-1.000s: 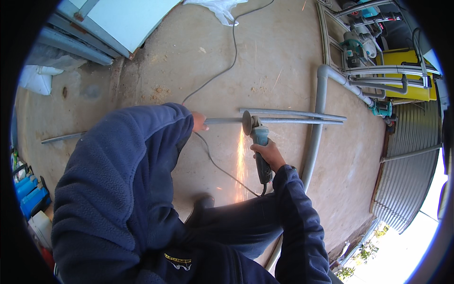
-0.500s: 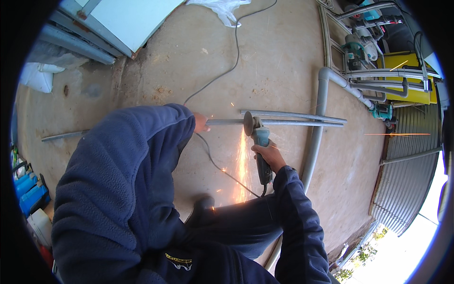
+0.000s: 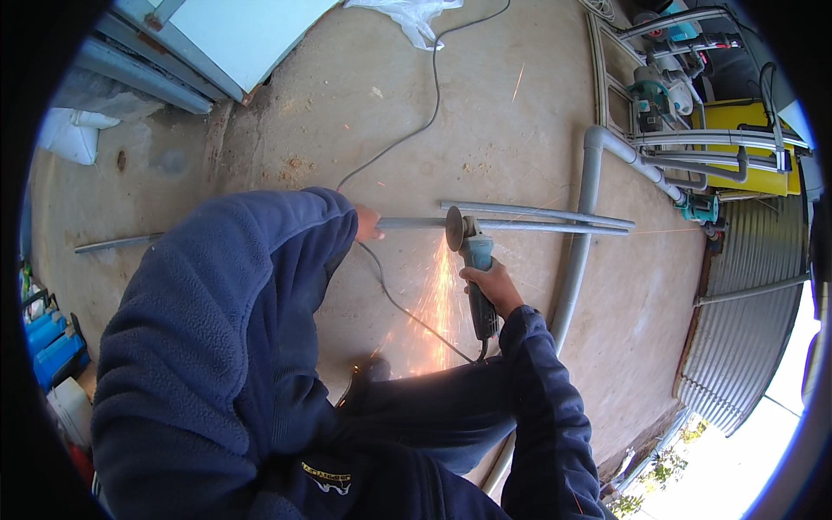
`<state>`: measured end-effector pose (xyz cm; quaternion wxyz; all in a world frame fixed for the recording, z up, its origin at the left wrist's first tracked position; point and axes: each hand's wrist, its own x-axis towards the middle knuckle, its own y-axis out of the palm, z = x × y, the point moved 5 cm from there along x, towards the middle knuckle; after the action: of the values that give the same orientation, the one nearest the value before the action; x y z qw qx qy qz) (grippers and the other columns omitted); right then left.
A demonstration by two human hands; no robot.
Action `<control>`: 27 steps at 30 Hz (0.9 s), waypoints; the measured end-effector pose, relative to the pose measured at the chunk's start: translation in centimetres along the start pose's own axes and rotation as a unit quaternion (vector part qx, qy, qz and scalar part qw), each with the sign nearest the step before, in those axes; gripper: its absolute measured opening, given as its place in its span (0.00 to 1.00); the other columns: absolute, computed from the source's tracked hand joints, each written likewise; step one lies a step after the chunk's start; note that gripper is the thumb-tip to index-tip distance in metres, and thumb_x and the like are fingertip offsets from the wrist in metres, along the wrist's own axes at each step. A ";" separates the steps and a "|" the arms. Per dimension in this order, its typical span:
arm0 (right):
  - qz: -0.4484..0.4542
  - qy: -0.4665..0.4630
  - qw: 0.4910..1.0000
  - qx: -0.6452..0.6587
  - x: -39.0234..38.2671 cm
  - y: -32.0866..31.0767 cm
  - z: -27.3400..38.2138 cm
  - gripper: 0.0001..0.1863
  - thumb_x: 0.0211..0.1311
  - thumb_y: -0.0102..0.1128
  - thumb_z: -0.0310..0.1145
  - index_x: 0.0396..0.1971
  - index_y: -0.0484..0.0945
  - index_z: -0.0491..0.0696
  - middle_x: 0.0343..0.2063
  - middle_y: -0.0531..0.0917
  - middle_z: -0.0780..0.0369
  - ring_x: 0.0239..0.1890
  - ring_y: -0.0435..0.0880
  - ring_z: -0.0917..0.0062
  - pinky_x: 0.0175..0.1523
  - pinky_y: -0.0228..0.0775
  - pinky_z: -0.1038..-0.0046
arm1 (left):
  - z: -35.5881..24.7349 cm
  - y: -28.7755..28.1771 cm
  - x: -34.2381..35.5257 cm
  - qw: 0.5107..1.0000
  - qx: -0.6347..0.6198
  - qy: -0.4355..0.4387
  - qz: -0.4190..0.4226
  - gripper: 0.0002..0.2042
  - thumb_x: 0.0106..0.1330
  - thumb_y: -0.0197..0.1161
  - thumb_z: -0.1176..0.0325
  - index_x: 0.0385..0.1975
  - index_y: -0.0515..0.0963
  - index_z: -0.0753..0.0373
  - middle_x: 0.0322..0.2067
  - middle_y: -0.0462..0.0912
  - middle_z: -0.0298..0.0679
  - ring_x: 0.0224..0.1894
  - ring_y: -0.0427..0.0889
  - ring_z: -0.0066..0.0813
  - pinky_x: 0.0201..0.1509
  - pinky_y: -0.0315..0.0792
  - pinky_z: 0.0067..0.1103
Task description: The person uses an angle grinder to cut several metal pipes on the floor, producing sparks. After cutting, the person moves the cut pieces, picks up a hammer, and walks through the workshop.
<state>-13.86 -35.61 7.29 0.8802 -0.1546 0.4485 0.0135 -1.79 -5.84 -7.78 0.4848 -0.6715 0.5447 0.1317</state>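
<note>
My right hand [image 3: 492, 284] is closed around the body of a teal and black angle grinder [image 3: 477, 251]. The grinder's disc [image 3: 455, 229] meets a long grey metal tube [image 3: 412, 223], and orange sparks [image 3: 440, 303] spray from there down toward my leg and shoe. My left hand [image 3: 367, 224] grips the same tube to the left of the disc; my sleeve hides part of the hand and of the tube. A second grey tube [image 3: 511, 209] lies just beyond the first. Both tubes rest toward their right ends across a thick grey pipe [image 3: 589, 195].
A grey power cord [image 3: 407, 130] winds over the concrete floor [image 3: 503, 104] and passes near the sparks. Pumps and piping [image 3: 659, 95] stand at the far right, by a corrugated metal sheet [image 3: 750, 303]. A white panel [image 3: 234, 35] and blue cases [image 3: 56, 347] are on the left.
The sparks now fan out wider and reach my shoe. Both hands, the grinder and the tubes stay nearly where they were.
</note>
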 end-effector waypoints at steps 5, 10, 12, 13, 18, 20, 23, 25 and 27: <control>-0.003 0.021 1.000 -0.007 -0.5 -0.1 0.1 0.30 0.56 0.75 0.37 0.54 0.78 0.35 0.33 0.85 0.58 0.30 0.85 0.73 0.36 0.79 0.67 | 0.1 0.1 0.2 1.000 0.002 0.010 0.001 0.29 0.74 0.62 0.43 0.53 0.83 0.68 0.48 0.87 0.58 0.54 0.85 0.60 0.63 0.73 0.47; -0.016 0.008 0.999 -0.031 0.2 -0.2 -0.4 0.30 0.56 0.75 0.37 0.54 0.78 0.35 0.33 0.86 0.58 0.30 0.85 0.73 0.37 0.79 0.66 | 0.0 -0.1 0.0 1.000 0.001 0.000 0.003 0.28 0.74 0.62 0.43 0.53 0.83 0.68 0.48 0.87 0.58 0.53 0.86 0.60 0.62 0.74 0.47; -0.006 0.003 1.000 -0.017 0.5 -0.1 -0.6 0.29 0.57 0.75 0.36 0.54 0.78 0.35 0.34 0.86 0.57 0.30 0.86 0.72 0.36 0.80 0.66 | -0.2 -0.2 -0.2 1.000 -0.005 0.007 0.001 0.29 0.74 0.62 0.43 0.53 0.83 0.68 0.48 0.87 0.58 0.53 0.86 0.60 0.62 0.74 0.47; -0.010 0.008 1.000 -0.021 0.5 -0.2 -0.8 0.29 0.57 0.74 0.36 0.54 0.78 0.35 0.34 0.86 0.57 0.29 0.86 0.72 0.36 0.80 0.66 | -0.1 -0.3 -0.3 1.000 -0.003 0.001 0.004 0.29 0.74 0.61 0.43 0.53 0.82 0.68 0.48 0.87 0.58 0.53 0.86 0.60 0.62 0.73 0.47; -0.003 0.005 1.000 0.001 0.8 -0.2 -1.0 0.29 0.56 0.75 0.36 0.54 0.78 0.35 0.33 0.86 0.57 0.29 0.86 0.73 0.36 0.80 0.67 | -0.4 -0.5 -0.5 1.000 -0.018 0.010 0.012 0.29 0.75 0.61 0.43 0.55 0.81 0.68 0.48 0.87 0.57 0.54 0.86 0.60 0.63 0.73 0.47; -0.002 0.005 1.000 0.007 0.9 -0.2 -1.1 0.30 0.56 0.75 0.36 0.54 0.78 0.35 0.33 0.86 0.57 0.29 0.86 0.73 0.36 0.80 0.67 | -0.5 -0.6 -0.6 1.000 -0.022 0.010 0.013 0.29 0.75 0.61 0.43 0.55 0.81 0.68 0.47 0.87 0.57 0.54 0.85 0.60 0.63 0.73 0.47; -0.003 0.007 1.000 0.007 1.0 -0.1 -1.0 0.30 0.56 0.76 0.36 0.55 0.77 0.35 0.34 0.86 0.57 0.29 0.86 0.73 0.36 0.80 0.68 | -0.5 -0.6 -0.7 1.000 -0.013 0.006 0.002 0.28 0.75 0.61 0.43 0.54 0.82 0.68 0.48 0.87 0.57 0.55 0.85 0.60 0.64 0.72 0.47; -0.011 0.012 1.000 0.007 0.9 -0.1 -0.9 0.30 0.56 0.76 0.36 0.55 0.77 0.35 0.34 0.85 0.58 0.29 0.86 0.73 0.36 0.80 0.68 | -0.4 -0.5 -0.8 1.000 -0.015 -0.007 0.009 0.28 0.75 0.61 0.43 0.53 0.82 0.67 0.48 0.87 0.57 0.55 0.85 0.60 0.64 0.72 0.47; -0.002 0.002 1.000 0.022 0.8 0.0 -0.6 0.30 0.56 0.76 0.36 0.55 0.77 0.35 0.34 0.85 0.58 0.29 0.85 0.73 0.36 0.80 0.68 | -0.5 -0.6 -0.8 1.000 -0.015 -0.004 0.005 0.28 0.74 0.62 0.44 0.55 0.82 0.67 0.48 0.88 0.56 0.54 0.86 0.59 0.61 0.75 0.46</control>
<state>-13.81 -35.89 6.36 0.8825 -0.1360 0.4503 0.0017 -1.74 -5.81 -6.65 0.4764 -0.6752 0.5441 0.1452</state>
